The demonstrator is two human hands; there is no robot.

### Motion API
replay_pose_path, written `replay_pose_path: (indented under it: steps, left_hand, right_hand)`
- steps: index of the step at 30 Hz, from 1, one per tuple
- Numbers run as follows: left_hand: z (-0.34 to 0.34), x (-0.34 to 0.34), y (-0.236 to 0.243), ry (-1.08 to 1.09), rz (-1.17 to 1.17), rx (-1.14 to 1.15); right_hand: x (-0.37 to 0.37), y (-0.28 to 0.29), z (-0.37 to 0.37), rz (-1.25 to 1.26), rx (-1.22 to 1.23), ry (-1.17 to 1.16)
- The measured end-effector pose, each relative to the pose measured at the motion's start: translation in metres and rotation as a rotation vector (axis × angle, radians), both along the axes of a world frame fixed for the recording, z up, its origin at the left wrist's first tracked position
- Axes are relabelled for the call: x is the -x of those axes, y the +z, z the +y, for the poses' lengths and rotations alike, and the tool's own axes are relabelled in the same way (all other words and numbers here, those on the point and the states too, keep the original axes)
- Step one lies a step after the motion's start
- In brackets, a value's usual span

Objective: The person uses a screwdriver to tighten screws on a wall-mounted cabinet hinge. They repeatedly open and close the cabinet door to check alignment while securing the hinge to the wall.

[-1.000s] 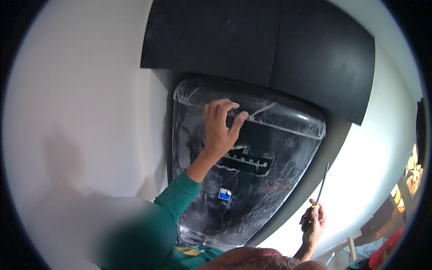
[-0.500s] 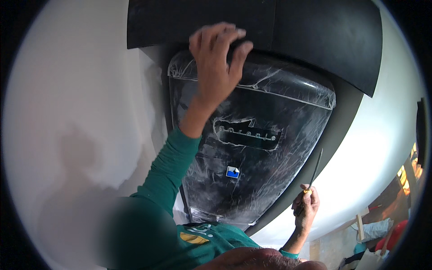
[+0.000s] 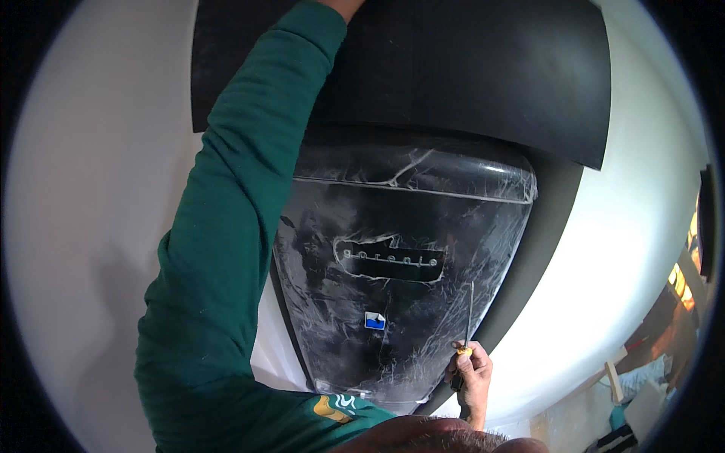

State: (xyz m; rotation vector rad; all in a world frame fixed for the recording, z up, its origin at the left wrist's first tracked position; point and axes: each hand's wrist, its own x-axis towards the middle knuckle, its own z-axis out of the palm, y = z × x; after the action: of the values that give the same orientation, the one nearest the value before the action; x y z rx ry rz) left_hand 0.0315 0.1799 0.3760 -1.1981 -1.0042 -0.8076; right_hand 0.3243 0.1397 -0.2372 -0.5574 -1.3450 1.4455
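Note:
My left arm, in a green sleeve, reaches up across the dark cabinet doors; only the wrist [image 3: 345, 6] shows at the top edge, and the hand lies beyond it. Low on the right, my right hand [image 3: 473, 377] is closed round the handle of a screwdriver [image 3: 469, 317], whose long thin shank points upward. Behind it stands a black fridge [image 3: 408, 332] with a rounded top, partly covered in wrinkled clear film. The film is torn open round the raised lettering on its front. A small blue and white sticker [image 3: 374, 321] sits below that.
Flat black cabinet doors [image 3: 468, 83] overhang the fridge. A dark side panel [image 3: 547, 226] runs along its right, with white wall [image 3: 604, 272] beyond. At the lower right lie a wooden piece [image 3: 614, 383] and cloths. Pale wall [image 3: 98, 189] fills the left.
My left hand has risen from the cabinet's lower edge out past the top of the picture. The fridge now appears lower, and my right hand with the screwdriver appears lower and further left.

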Motion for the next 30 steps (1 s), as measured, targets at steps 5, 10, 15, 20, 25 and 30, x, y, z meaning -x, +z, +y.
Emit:
replay_pose_path:
  steps: [5,10,15,20,25,30]
  left_hand:
    - [0.021,0.002,0.009,-0.131,0.037,-0.207]
    - [0.021,0.005,0.010,-0.172,0.045,-0.226]
    - [0.025,0.009,0.013,-0.229,0.090,-0.211]
    - [0.015,0.022,0.024,-0.204,0.167,-0.090]
    - [0.006,0.025,0.032,-0.100,0.240,-0.030]
    - [0.006,0.036,0.010,-0.301,0.274,-0.167]
  right_hand:
    - [-0.014,-0.014,-0.004,0.050,-0.006,-0.054]
    - [-0.017,-0.014,0.001,0.043,-0.003,-0.075]
    - [-0.005,-0.008,0.004,0.055,0.006,-0.030]
    - [0.013,-0.005,0.003,0.071,-0.041,-0.026]
    - [0.019,-0.003,0.002,0.043,-0.047,-0.014]
    - [0.012,-0.005,0.006,0.070,-0.017,-0.008]
